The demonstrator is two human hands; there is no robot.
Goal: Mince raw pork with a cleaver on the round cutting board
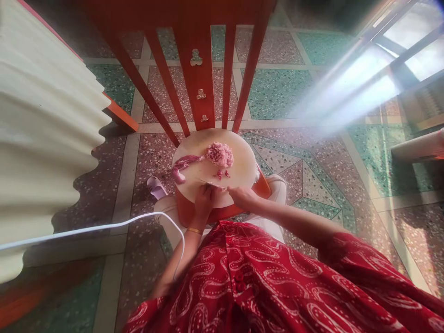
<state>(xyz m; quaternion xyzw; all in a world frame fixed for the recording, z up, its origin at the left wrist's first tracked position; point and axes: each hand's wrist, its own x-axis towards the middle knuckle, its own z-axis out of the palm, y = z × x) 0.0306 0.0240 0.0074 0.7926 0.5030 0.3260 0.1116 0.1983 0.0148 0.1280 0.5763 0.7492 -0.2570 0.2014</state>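
Note:
A round pale cutting board (241,148) lies on the seat of a red chair in front of me. My right hand (243,198) grips a knife (215,186) by its handle, with the thin blade pointing left over the board's near edge. Close to the blade, my left hand (204,198) has its fingers curled down on the board; whatever they hold is hidden. Beyond the knife lie a few small bits of meat (219,174). Farther back is a heap of pink chopped meat (219,154). A long strip of raw meat (183,163) curves along the board's left side.
The red slatted chair back (203,92) rises behind the board. A white cable (114,225) crosses from the left to my left arm. A pale curtain (41,125) hangs at left. A lilac slipper (157,188) is on the speckled tile floor (280,95).

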